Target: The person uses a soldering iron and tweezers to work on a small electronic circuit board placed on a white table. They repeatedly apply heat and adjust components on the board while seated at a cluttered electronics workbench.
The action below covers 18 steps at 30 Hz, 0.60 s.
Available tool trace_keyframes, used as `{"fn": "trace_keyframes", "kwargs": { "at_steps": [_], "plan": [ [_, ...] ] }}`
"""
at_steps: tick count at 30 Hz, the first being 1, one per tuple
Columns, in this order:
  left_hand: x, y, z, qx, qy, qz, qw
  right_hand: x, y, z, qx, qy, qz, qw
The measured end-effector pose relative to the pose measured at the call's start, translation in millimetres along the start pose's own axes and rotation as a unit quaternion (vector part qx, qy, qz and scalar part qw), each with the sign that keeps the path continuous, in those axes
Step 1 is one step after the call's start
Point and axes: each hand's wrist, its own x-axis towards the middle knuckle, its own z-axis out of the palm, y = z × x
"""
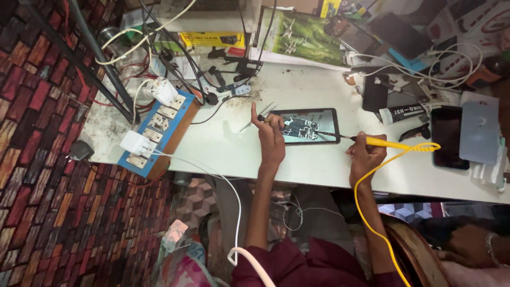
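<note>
Landmark: opened phone (307,126), back cover off, lying flat on the white counter (234,143).
Left hand (271,139): at the phone's left edge, grip closed on tweezers (264,120).
Right hand (366,155): right of the phone, grip closed on a yellow soldering iron (372,141), tip over the exposed board.
Progress: phone already open, board work under way; cover not refitted.
Nearby: switch board (156,133) well left of the phone; dark phone (449,137) far right.
</note>
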Motion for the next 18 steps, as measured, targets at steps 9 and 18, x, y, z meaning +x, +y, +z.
{"fn": "trace_keyframes", "kwargs": {
  "at_steps": [9, 18],
  "plan": [
    [0.2, 2.7, 1.8, 0.017, -0.015, 0.029, 0.999, 4.0, 1.6, -4.0, 0.068, 0.04, 0.03, 0.996],
    [-7.9, 0.9, -1.0, 0.029, -0.023, 0.034, 0.999, -0.6, 2.3, -0.4, 0.021, 0.007, 0.019, 1.0]
  ]
}}
